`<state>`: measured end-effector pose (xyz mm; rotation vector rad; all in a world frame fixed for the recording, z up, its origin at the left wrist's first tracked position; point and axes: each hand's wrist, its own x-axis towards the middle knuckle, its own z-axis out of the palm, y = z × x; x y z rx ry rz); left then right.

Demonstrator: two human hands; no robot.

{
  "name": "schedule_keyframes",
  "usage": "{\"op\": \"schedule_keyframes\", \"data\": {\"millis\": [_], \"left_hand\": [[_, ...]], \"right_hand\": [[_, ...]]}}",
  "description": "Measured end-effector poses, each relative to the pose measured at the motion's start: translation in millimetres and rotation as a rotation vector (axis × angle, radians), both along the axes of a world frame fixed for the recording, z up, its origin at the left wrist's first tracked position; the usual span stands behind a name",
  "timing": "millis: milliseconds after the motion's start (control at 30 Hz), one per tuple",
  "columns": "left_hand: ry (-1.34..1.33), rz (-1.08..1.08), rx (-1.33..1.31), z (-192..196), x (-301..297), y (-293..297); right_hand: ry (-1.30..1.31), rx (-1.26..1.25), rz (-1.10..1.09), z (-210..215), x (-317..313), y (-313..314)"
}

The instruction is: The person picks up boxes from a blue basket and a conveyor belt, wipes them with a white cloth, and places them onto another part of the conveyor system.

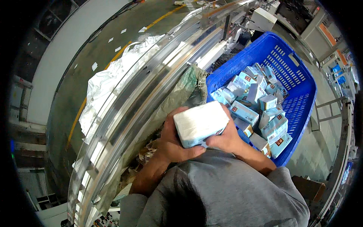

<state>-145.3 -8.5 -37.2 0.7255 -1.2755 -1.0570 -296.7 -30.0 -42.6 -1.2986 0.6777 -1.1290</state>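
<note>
A block-shaped tissue pack [202, 123], white on top with a light blue printed side, is held up in front of me. My left hand [170, 134] grips its left end, the thumb along the near lower edge. My right hand [227, 132] closes on the other end, its thumb near the front corner. Just beyond my right hand stands a large blue plastic basket [304, 109] with slotted walls. Many light blue and white tissue packs [244, 112] lie heaped in it at mixed angles.
A long metal-railed conveyor [141, 81] curves along my left side. White sheeting [102, 89] is piled past it on the floor. A green-white woven sack [185, 89] hangs at the conveyor's near side, with scraps below. A brown cardboard box [308, 188] sits at lower right.
</note>
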Motion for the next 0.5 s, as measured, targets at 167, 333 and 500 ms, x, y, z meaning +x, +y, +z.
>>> {"op": "schedule_keyframes", "data": {"millis": [167,333,500], "left_hand": [[-0.208,0.024,0.183,-25,6,-8],[-0.193,-0.097,0.393,-40,9,-12],[0.43,-0.459,0.68,-25,7,-10]], "right_hand": [[0.085,-0.028,-0.037,-17,6,-21],[-0.056,0.324,0.092,-37,-1,-30],[-0.402,0.561,0.495,-40,-8,-38]]}}
